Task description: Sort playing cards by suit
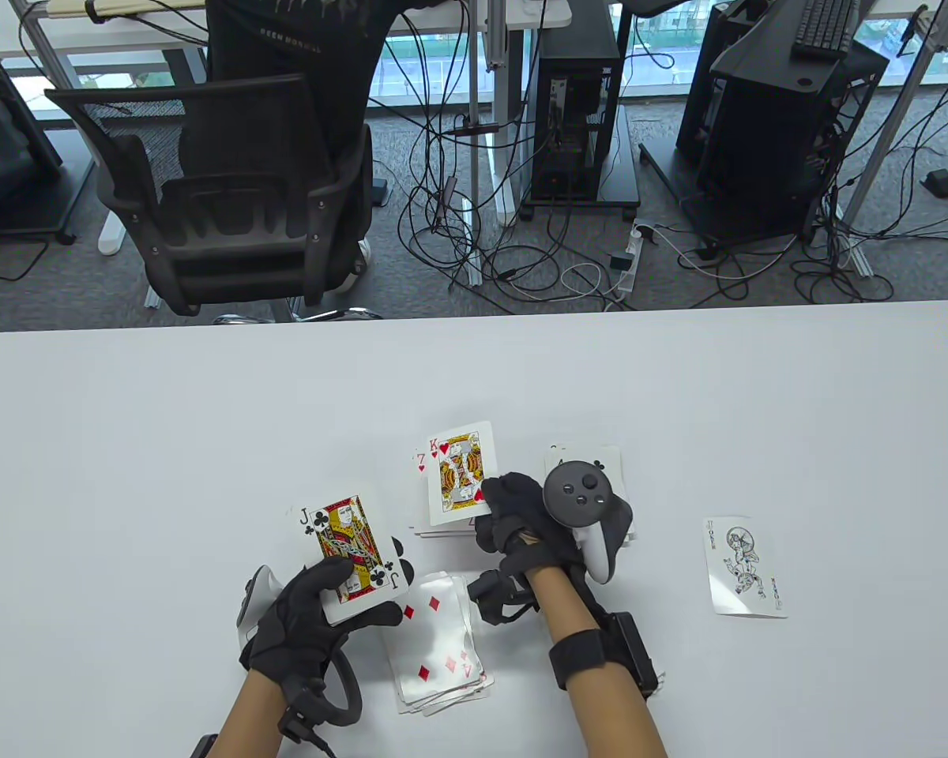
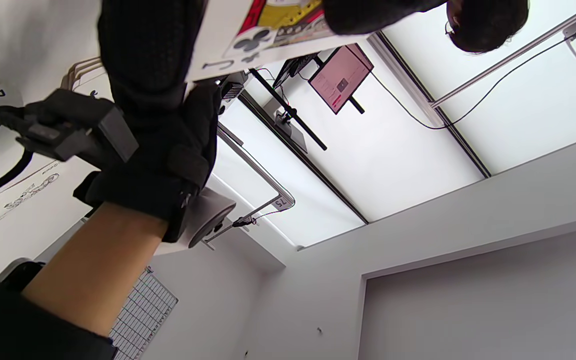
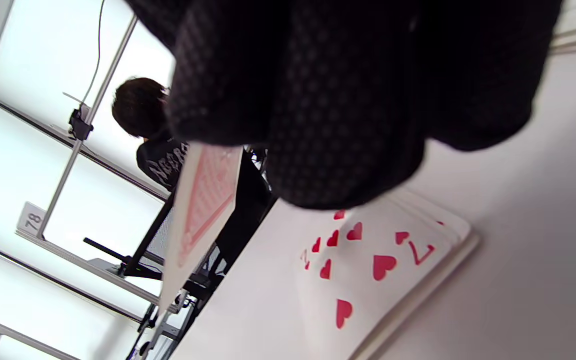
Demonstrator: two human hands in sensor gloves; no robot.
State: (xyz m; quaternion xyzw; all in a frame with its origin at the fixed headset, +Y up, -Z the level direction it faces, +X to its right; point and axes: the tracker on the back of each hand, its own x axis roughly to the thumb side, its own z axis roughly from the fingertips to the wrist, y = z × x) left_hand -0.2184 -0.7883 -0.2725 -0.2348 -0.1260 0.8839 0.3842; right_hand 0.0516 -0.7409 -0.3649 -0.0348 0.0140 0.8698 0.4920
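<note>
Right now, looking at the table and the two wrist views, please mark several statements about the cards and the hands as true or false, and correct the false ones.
1. The left hand holds the jack of clubs. True.
2. The right hand holds a king of spades. False: it holds the king of hearts, lifted above the heart pile.
3. The top card of the heart pile is a seven. True.
4. The joker lies on the diamond pile. False: it lies alone on the table, to the right of the right hand; the diamond pile lies between the two forearms.
5. The king's back is red. True, as the right wrist view shows.
</note>
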